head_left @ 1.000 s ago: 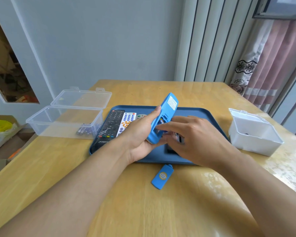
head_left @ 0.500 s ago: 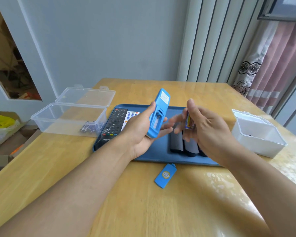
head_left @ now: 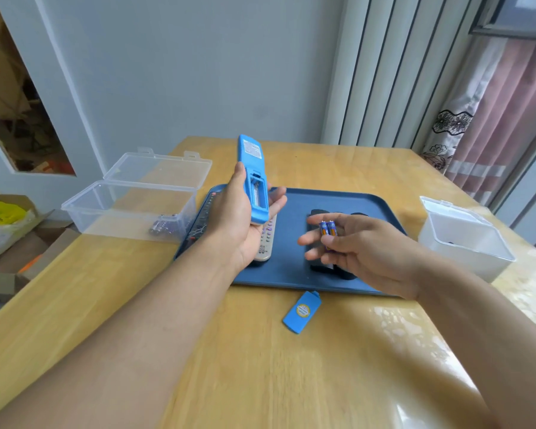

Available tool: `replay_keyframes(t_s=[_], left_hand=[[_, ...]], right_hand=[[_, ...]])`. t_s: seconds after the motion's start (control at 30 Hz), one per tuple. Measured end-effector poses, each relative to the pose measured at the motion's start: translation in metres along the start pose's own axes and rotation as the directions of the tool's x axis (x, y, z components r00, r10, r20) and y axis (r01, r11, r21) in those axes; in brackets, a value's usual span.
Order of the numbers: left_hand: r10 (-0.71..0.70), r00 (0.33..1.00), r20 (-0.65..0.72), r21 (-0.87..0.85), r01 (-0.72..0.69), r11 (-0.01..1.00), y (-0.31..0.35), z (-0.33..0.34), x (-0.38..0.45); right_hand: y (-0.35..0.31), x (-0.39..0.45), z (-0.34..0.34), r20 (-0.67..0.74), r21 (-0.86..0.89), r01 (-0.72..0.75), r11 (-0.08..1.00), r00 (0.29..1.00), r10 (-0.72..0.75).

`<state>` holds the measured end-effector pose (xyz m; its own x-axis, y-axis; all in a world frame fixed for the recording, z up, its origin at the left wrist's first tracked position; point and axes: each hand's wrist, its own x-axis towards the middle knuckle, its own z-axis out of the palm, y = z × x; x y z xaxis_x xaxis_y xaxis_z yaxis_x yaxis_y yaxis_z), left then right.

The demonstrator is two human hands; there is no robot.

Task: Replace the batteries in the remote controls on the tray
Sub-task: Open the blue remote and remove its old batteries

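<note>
My left hand (head_left: 234, 224) holds a blue remote (head_left: 253, 178) upright above the left part of the dark blue tray (head_left: 294, 274); its back faces me and the battery bay is open and empty. My right hand (head_left: 362, 249) hovers over the tray's right half, pinching two small batteries (head_left: 327, 229) between thumb and fingers. The remote's blue battery cover (head_left: 302, 311) lies on the table in front of the tray. A white remote with coloured buttons (head_left: 265, 243) and a black one (head_left: 200, 226) lie on the tray under my left hand. Dark remotes (head_left: 321, 267) lie under my right hand.
A clear open box (head_left: 127, 209) with several batteries (head_left: 164, 227) stands left of the tray. A white open box (head_left: 464, 239) stands at the right. The wooden table (head_left: 260, 366) ends at the wall; curtains hang at the far right.
My right hand pulled two batteries out of the blue remote and drew away to the right and down. My left hand raised the remote and turned its open bay towards me.
</note>
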<state>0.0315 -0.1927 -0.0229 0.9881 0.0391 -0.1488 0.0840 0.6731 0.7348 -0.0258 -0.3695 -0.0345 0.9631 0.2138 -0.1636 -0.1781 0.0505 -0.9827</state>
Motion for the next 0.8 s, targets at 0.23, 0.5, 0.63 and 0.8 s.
replay_keyframes(t_s=[0.23,0.5,0.63,0.8], left_hand=[[0.381,0.916,-0.128,0.098,-0.37,0.924,0.053,-0.037,0.01],[0.712,0.662,-0.234,0.466,-0.566,0.679,0.121,-0.126,0.048],[0.687,0.681,-0.254,0.379,-0.584,0.718,0.125,-0.135,0.055],[0.645,0.688,-0.332,0.329,-0.556,0.763,0.128,-0.144,0.06]], right_hand=[[-0.012,0.022,0.03,0.016,-0.276,0.069,0.959,0.998,-0.067],[-0.071,0.12,0.135,0.249,-0.849,0.338,0.406,0.934,-0.257],[-0.075,0.172,0.186,0.409,-0.896,0.431,0.111,0.895,-0.177],[-0.057,0.216,0.221,0.493,-0.861,0.49,-0.136,0.87,0.011]])
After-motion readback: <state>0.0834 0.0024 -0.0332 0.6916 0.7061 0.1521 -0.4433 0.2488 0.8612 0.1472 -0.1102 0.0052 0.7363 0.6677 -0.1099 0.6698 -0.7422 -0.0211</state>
